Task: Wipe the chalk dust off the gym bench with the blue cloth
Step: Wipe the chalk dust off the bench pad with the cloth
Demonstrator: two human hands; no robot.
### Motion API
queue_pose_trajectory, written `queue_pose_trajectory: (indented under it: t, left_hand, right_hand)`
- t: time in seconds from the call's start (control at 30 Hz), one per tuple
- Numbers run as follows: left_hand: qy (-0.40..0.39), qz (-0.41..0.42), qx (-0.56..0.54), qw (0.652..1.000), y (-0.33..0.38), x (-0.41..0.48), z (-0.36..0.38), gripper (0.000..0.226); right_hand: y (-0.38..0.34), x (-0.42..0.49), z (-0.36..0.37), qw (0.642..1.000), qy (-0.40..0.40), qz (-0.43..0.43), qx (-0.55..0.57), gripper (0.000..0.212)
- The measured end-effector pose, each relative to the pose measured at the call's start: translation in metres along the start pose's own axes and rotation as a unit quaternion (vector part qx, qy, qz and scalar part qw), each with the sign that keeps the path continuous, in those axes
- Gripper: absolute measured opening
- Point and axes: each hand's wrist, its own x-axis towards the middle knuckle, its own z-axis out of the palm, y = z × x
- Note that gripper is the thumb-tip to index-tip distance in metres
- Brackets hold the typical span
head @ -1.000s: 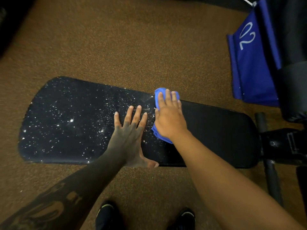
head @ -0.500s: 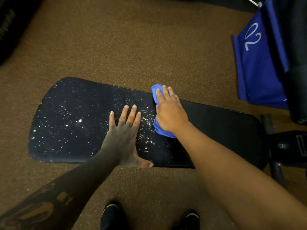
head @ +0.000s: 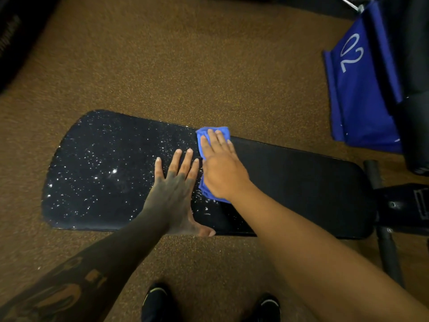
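Head view, downward over bench (head: 290, 182) (close)

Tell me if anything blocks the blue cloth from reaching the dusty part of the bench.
Yes. The left hand lies flat on the bench, right beside the blue cloth under the right hand, between it and the chalk dust further left.

bench (head: 301, 182) pad showing smooth, faintly glossy black vinyl | chalk dust (head: 111, 170) lying as gritty white specks | blue cloth (head: 222, 132) looking soft, matt | floor (head: 185, 66) showing rough speckled carpet
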Motion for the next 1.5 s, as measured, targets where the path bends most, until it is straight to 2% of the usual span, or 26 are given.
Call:
queue_pose_trajectory:
  t: [0.07,0.2,0.37,0.5,0.57,0.73,0.83,0.9,1.0,1.03,1.1,1.2,1.23,1.33,1.37,1.4,1.47,1.5]
  left_hand:
    - [0.000,0.000,0.001,1.000,0.000,0.000,0.000,0.165]
    - [-0.001,-0.002,-0.001,1.000,0.001,0.001,0.001,0.166]
    - [0.006,0.002,0.007,1.000,-0.001,0.000,0.004,0.164]
    - [0.010,0.010,0.004,1.000,-0.002,0.002,0.003,0.161]
    - [0.012,0.016,0.007,1.000,-0.002,0.002,0.004,0.161]
    - [0.016,0.019,0.014,1.000,-0.004,0.003,0.006,0.162]
    - [0.018,0.021,0.018,0.999,-0.004,0.004,0.006,0.163]
    - [0.025,0.029,0.019,0.999,-0.005,0.004,0.007,0.163]
    - [0.033,0.048,0.025,0.998,-0.008,0.003,0.007,0.163]
    - [0.031,0.056,0.032,0.997,-0.009,0.003,0.006,0.163]
    - [0.028,0.072,0.043,0.996,-0.015,0.003,0.004,0.163]
    - [0.028,0.088,0.059,0.994,-0.020,0.004,0.002,0.164]
    - [0.027,0.093,0.061,0.993,-0.020,0.004,0.002,0.164]
    - [0.025,0.112,0.070,0.991,-0.024,0.005,0.002,0.163]
    - [0.023,0.116,0.072,0.990,-0.025,0.006,0.002,0.164]
    - [0.023,0.119,0.072,0.990,-0.025,0.007,0.002,0.163]
    - [0.024,0.119,0.072,0.990,-0.026,0.007,0.001,0.163]
    - [0.025,0.118,0.074,0.990,-0.026,0.007,0.001,0.162]
  right_hand:
    - [0.018,-0.012,-0.004,1.000,-0.004,0.012,-0.001,0.063]
    - [0.019,0.017,-0.009,0.991,0.024,0.128,0.015,0.062]
    - [0.002,-0.021,-0.001,1.000,0.001,-0.008,-0.002,0.061]
    - [0.044,-0.035,-0.009,0.998,0.007,0.066,-0.020,0.060]
    - [0.038,-0.027,-0.010,0.996,0.013,0.085,-0.013,0.059]
    - [0.007,-0.083,0.003,0.999,-0.003,0.041,0.007,0.065]
    - [0.024,-0.087,0.003,0.991,0.023,0.126,0.030,0.064]
    - [0.010,-0.084,0.003,0.983,0.032,0.174,0.053,0.072]
    - [-0.029,-0.106,0.009,0.992,-0.001,0.110,0.067,0.093]
    - [-0.031,-0.117,0.010,0.992,-0.007,0.102,0.069,0.090]
    - [-0.015,-0.125,0.014,0.983,0.031,0.156,0.090,0.073]
    - [-0.011,-0.124,0.023,0.944,0.104,0.289,0.121,0.069]
    - [-0.025,-0.123,0.026,0.946,0.109,0.280,0.124,0.070]
    - [-0.055,-0.134,0.033,0.981,0.067,0.159,0.088,0.074]
    - [-0.048,-0.138,0.033,0.980,0.074,0.160,0.090,0.074]
    - [-0.036,-0.140,0.033,0.970,0.096,0.200,0.097,0.071]
    - [-0.015,-0.140,0.032,0.924,0.149,0.333,0.119,0.064]
    - [-0.015,-0.137,0.032,0.906,0.161,0.372,0.126,0.063]
